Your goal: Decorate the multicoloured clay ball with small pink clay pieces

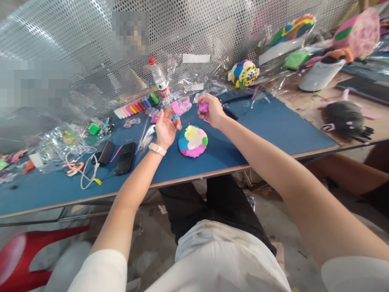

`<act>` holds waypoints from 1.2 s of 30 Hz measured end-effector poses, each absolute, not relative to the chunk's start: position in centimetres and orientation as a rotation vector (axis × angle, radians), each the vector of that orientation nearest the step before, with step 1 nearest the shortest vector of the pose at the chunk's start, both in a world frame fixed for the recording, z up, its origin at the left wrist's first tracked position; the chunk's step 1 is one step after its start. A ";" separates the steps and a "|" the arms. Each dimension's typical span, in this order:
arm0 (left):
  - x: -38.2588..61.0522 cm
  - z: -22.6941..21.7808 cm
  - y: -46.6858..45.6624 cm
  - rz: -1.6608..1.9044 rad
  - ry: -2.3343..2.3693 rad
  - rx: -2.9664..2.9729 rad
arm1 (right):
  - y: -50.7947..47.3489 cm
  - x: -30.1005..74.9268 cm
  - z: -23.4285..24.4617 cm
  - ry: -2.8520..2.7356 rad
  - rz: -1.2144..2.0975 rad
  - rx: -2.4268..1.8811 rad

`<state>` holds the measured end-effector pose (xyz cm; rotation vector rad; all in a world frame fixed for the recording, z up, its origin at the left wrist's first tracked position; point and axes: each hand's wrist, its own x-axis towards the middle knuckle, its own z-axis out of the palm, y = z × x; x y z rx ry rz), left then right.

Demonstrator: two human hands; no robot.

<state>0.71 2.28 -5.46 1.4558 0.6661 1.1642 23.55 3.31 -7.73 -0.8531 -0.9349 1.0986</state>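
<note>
One patchwork disc (193,142): on blue table (273,125), near its front edge.
Left hand (165,129): disc's 10 o'clock, fingers half-curled; blue bit (175,117) by them, can't tell if gripped.
Right hand (213,111): 1 o'clock, fingers pinching purple lump (204,107).
Red-capped bottle (160,81): 11 o'clock, beyond hands.

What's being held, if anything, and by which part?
The right hand holds a purple lump, gripped around its sides. At the left hand, a blue piece shows; whether it's held, I can't tell.
</note>
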 end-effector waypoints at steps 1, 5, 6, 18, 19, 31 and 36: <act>0.7 -5.5 2.3 1.165 0.657 1.454 | 3.2 23.5 -7.5 -0.913 1.136 -0.847; 1.0 -5.7 2.3 1.120 0.621 1.436 | 2.5 22.5 -7.0 -0.944 1.169 -0.821; 1.0 -5.8 2.3 1.094 0.618 1.438 | 2.3 22.2 -6.8 -0.960 1.160 -0.795; 1.4 -6.5 1.2 0.895 0.571 1.529 | 0.5 20.3 -6.7 -1.442 0.814 -0.849; 1.5 -6.4 1.0 0.869 0.571 1.509 | 0.7 20.4 -7.1 -1.467 0.750 -0.863; 1.6 -6.2 1.5 0.881 0.546 1.523 | -0.2 19.8 -6.3 -1.481 0.730 -0.879; 1.7 -5.8 1.3 1.019 0.511 1.467 | 0.1 20.0 -6.1 -1.428 0.900 -0.851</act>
